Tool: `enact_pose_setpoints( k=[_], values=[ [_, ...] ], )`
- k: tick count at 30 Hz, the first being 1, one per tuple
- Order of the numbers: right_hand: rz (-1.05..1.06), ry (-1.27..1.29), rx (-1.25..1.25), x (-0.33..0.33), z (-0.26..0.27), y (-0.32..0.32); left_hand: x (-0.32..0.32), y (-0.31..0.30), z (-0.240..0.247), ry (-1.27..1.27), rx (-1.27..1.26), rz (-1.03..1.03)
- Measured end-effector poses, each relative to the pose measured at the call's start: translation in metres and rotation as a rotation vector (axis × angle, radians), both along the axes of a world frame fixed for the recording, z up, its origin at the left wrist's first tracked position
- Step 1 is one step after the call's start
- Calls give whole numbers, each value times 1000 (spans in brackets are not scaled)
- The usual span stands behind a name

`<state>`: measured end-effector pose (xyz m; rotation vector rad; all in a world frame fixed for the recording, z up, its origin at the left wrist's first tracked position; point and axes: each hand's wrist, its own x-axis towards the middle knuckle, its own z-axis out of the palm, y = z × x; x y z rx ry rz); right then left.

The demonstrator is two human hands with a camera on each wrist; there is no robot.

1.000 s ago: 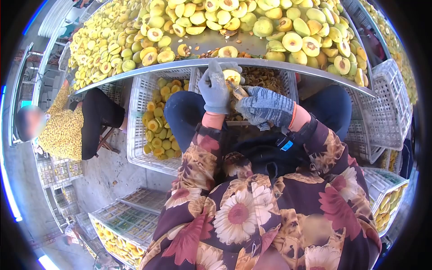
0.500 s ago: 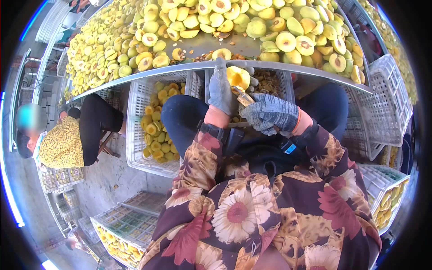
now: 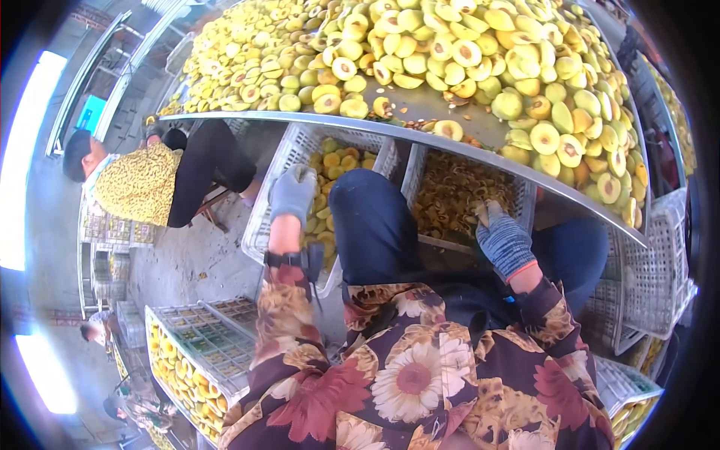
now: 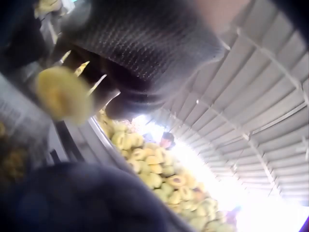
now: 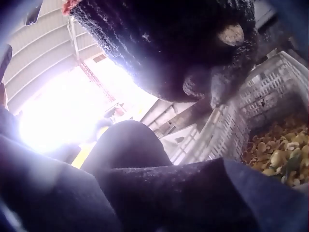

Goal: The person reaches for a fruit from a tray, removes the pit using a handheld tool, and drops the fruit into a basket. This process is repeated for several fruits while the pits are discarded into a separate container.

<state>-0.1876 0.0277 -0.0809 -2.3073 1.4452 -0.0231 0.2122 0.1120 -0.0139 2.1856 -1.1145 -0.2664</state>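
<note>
My gloved left hand [image 3: 292, 193] is over the left crate [image 3: 264, 217], which holds pitted yellow peach halves [image 3: 327, 169]. In the left wrist view a blurred peach half [image 4: 63, 94] hangs in the air just off the glove's fingers [image 4: 130, 94], with a gap between them. My right hand [image 3: 505, 244], in a grey-blue knit glove, is above the middle crate [image 3: 411, 176] of brown scraps [image 3: 457, 187]. It grips a short wooden-handled tool, whose butt end [image 5: 231, 35] pokes from the fist in the right wrist view.
A metal table [image 3: 420, 101] heaped with halved peaches [image 3: 517, 64] runs across the front. More crates stand at right [image 3: 654, 262] and behind on the left [image 3: 217, 330]. My knees [image 3: 371, 217] sit between the crates. Another person [image 3: 142, 184] sits at the left.
The left hand has moved from before my chest to the left crate, taking the peach half off the tool. The right hand has lowered to the right with the tool. The head view has turned left.
</note>
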Motion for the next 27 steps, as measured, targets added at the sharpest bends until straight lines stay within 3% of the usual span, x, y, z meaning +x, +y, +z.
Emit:
enact_pose_setpoints(
  k=[2,4,5,8,10,13,14,16,19,23,27],
  values=[
    [-4,86,68,4,-11,-4,29,-14,-11,-48,139,-16],
    [-6,228,165,2,-31,-10,31,-44,12,-108,38,-29],
    [132,329,206,-18,-76,-18,31,-61,22,-173,-50,-41],
    [-76,246,244,0,-4,-7,65,-126,25,-258,101,18],
    [-74,157,116,-7,-9,-6,84,-166,14,-146,95,20],
    [-41,210,4,-16,-15,-5,64,-207,22,-198,78,-42],
    [-26,199,66,-14,-11,-8,36,-208,39,-14,25,-29],
    [6,177,198,-9,2,-10,51,-245,8,-271,109,8],
    [17,144,173,-1,-3,-10,26,-265,26,-244,295,169],
    [-5,102,192,-1,-5,-12,33,-287,5,-144,244,318],
    [17,157,231,-1,5,-11,12,-278,22,3,302,222]
  ],
)
